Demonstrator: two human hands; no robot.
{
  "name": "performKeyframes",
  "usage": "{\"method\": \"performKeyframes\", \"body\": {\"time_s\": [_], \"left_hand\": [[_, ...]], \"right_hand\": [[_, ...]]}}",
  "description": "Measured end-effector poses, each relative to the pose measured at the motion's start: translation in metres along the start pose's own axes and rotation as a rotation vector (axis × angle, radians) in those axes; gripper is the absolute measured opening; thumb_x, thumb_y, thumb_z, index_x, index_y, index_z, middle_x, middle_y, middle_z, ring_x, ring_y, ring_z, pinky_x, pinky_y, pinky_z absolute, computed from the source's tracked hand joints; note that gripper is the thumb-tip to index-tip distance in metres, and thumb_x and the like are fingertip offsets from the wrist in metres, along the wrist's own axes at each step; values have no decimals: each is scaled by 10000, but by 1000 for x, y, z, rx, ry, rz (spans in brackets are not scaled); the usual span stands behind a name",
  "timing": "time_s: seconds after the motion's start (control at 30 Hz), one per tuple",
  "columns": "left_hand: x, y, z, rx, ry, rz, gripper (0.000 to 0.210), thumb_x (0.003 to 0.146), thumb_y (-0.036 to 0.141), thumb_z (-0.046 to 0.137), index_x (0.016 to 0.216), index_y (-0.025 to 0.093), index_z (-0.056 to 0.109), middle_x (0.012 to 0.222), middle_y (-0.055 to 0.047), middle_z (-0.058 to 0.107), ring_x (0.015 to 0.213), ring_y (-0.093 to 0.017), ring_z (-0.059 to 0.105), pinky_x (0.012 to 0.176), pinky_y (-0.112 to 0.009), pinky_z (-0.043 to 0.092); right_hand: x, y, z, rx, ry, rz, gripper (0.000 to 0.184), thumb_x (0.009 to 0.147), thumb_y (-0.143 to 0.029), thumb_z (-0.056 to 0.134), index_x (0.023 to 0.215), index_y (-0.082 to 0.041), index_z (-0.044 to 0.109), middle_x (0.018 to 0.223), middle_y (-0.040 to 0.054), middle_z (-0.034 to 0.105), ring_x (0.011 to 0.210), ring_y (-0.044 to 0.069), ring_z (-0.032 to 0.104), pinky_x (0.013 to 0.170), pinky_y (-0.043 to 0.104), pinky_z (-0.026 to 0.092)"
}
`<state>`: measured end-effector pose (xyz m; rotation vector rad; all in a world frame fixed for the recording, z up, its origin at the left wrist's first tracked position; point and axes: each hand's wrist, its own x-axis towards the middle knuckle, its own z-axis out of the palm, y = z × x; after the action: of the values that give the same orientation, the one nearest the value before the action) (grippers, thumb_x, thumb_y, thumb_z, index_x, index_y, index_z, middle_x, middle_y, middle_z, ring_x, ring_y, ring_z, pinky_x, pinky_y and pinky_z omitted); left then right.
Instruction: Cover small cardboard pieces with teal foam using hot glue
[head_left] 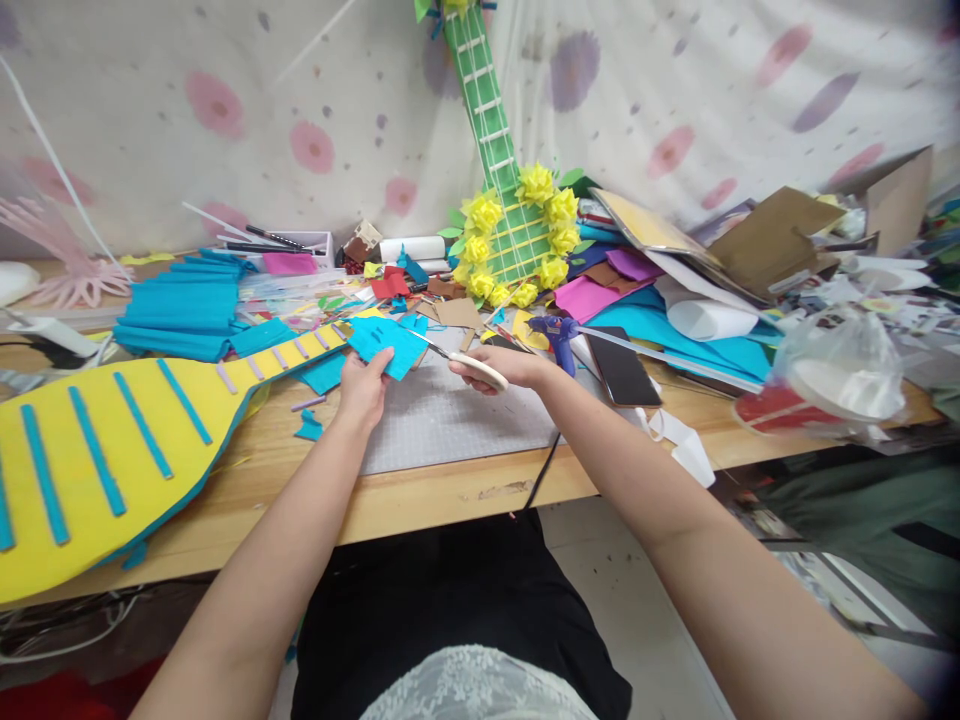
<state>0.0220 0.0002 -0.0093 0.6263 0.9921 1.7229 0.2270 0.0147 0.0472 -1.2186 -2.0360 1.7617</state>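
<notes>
My left hand (365, 388) is closed on the lower edge of a piece of blue crepe paper (386, 343), holding it up over the table. In my right hand (495, 370) is a pair of scissors (480, 372) with cream handles. Their blades point left and reach the paper's right edge; whether they are cutting into it I cannot tell. Beneath both hands lies a pale gridded cutting mat (457, 432). A yellow paper instrument shape with blue strips (135, 430) lies to the left, its narrow neck reaching close to my left hand.
A green guitar shape with yellow paper flowers (517, 235) leans against the back curtain. A blue glue gun (559, 338) and a black phone (622, 367) lie right of my hands. Folded blue crepe paper (180, 305) sits at left, a red-and-white tub (814, 390) at right. Paper scraps crowd the back.
</notes>
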Motion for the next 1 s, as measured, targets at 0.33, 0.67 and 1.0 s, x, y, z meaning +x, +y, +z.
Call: {"method": "performKeyframes", "body": {"time_s": [0.33, 0.67, 1.0], "left_hand": [[-2, 2, 2, -9, -11, -21, 418, 422, 243, 827, 760, 175, 591, 755, -12, 688, 714, -146, 640, 767, -325, 533], [-9, 2, 5, 37, -132, -58, 421, 442, 254, 829, 783, 170, 597, 764, -7, 681, 661, -133, 624, 724, -306, 519], [-9, -2, 4, 43, -147, -34, 373, 481, 268, 815, 759, 165, 589, 751, -8, 668, 683, -138, 627, 702, -286, 510]], "right_hand": [[0, 4, -1, -68, -71, -26, 536, 761, -680, 480, 659, -154, 449, 499, -34, 459, 426, 59, 434, 413, 185, 331], [-1, 3, -1, -91, -70, -56, 531, 769, -667, 481, 633, -155, 448, 493, -31, 464, 433, 60, 435, 413, 183, 335], [6, 2, 5, 11, -9, -37, 509, 758, -643, 531, 631, -159, 437, 459, -54, 423, 380, 46, 404, 366, 177, 305]]}}
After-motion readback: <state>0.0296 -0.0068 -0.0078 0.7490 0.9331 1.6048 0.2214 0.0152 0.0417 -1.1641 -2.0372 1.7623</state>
